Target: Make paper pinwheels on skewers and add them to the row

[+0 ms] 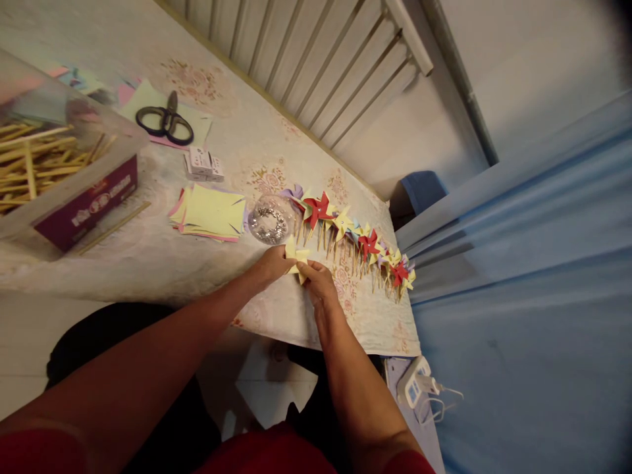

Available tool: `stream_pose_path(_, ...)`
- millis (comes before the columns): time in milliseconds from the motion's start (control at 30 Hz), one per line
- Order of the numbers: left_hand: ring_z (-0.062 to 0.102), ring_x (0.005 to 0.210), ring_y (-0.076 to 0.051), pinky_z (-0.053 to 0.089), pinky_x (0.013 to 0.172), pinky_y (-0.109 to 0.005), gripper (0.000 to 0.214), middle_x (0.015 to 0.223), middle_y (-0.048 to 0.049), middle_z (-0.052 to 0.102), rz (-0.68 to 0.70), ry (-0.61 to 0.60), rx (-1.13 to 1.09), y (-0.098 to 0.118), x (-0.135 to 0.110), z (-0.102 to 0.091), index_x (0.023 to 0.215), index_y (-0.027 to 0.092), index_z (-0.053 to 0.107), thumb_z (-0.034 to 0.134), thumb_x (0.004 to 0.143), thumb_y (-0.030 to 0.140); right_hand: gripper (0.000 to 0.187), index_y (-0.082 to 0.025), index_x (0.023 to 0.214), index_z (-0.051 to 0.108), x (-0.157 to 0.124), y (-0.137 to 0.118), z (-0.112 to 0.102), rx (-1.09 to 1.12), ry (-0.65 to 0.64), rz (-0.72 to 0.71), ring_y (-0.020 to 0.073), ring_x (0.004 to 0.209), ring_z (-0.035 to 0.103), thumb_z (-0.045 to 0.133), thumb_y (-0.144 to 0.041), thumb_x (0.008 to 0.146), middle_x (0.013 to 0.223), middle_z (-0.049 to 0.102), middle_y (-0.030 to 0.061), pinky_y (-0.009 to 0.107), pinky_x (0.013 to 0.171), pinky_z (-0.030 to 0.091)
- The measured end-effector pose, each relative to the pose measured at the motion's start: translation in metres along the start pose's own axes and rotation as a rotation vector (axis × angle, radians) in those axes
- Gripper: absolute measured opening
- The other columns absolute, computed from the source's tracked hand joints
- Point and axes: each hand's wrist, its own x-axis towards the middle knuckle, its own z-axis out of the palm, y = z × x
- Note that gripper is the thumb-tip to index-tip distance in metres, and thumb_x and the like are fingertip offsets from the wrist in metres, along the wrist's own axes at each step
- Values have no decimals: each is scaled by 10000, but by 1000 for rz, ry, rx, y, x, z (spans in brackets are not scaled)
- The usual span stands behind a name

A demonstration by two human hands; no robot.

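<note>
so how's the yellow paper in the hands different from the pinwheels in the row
The yellow paper is pinched between the left hand and right hand; the pinwheels lie in a row on the table. The yellow paper shows no stick; the pinwheels sit on wooden sticks. The yellow paper is one colour; the pinwheels mix red, yellow and purple. Both are paper with pointed tips.

Work table [148, 270] with both hands at its near edge.
The left hand [273, 264] and right hand [319, 282] meet on a paper pinwheel [295, 253]. Just behind it sits a bowl of pins [270, 221]. A row of pinwheels [356, 241] runs right of the bowl, a paper stack [210, 212] lies left of it, scissors [165, 122] lie farther back, and a box of sticks [59, 181] stands far left.
</note>
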Motion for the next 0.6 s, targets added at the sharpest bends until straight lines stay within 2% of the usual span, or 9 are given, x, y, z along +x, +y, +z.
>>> stream_pose_path(267, 621, 766, -188, 474, 651, -264, 331, 763, -27, 698, 0, 57, 45, -1, 1, -1, 947, 108, 713, 600, 653, 209, 259, -178, 654, 677, 0, -4, 6, 62, 30, -9, 99, 500, 488, 836, -340, 528, 581, 658, -27, 227, 495, 355)
stream_pose_path(600, 622, 749, -172, 473, 639, -246, 380, 819, -40, 716, -35, 77, 46, -2, 1, -1, 1015, 107, 718, 620, 658, 193, 231, -176, 686, 695, 1, -5, 6, 49, 28, 18, 115, 529, 532, 828, -311, 553, 617, 675, -20, 243, 527, 399)
